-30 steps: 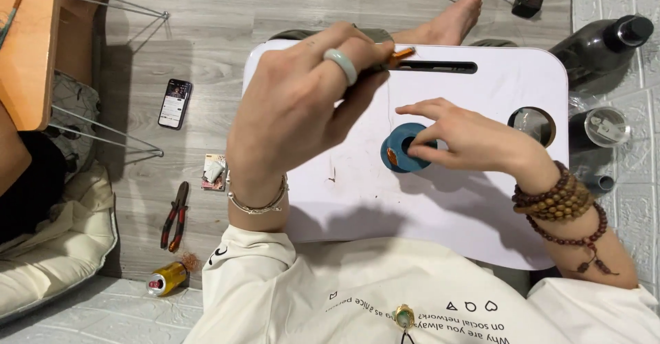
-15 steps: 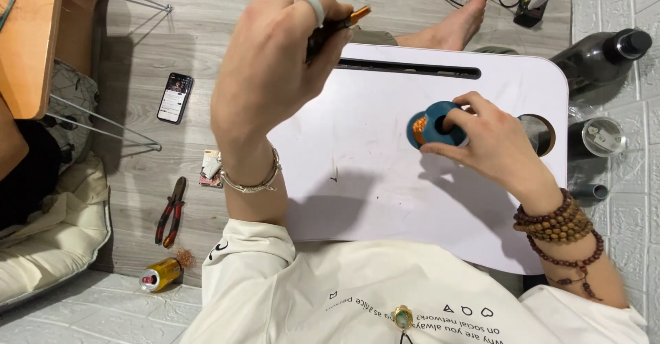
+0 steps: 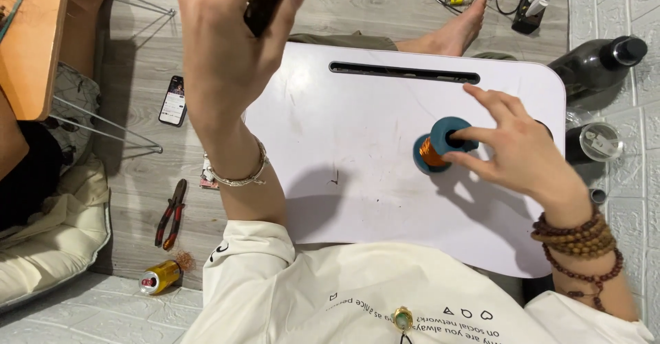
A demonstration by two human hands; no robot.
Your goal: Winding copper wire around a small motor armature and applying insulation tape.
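Copper wire, wound on a blue spool [image 3: 440, 148], is being steadied on the white lap desk [image 3: 357, 179]. The spool lies tilted on the desk's right half, and the right hand [image 3: 522, 155] rests on it: the thumb and a fingertip touch its rim at the central hole, while the other fingers are spread loosely, so nothing is clamped in that hand.

Further up, the left hand [image 3: 230, 48] is raised well above the desk's left edge and is closed around a dark tool [image 3: 265, 10] with an orange tip; most of the tool is hidden in the fist, so its kind cannot be told. No wire can be made out between the spool and the raised hand; it may be too fine to see.

The step in hand is judged to be the drawing off of wire, the spool being braked by one hand while the other pulls away. For the next move, light pressure at the rim would be called for, so that the spool can turn without rolling off the desk.

On the floor to the left lie red-handled pliers [image 3: 170, 213], a small yellow can [image 3: 158, 276] and a phone [image 3: 172, 100]; a dark bottle [image 3: 595, 65] lies beyond the desk's right corner.
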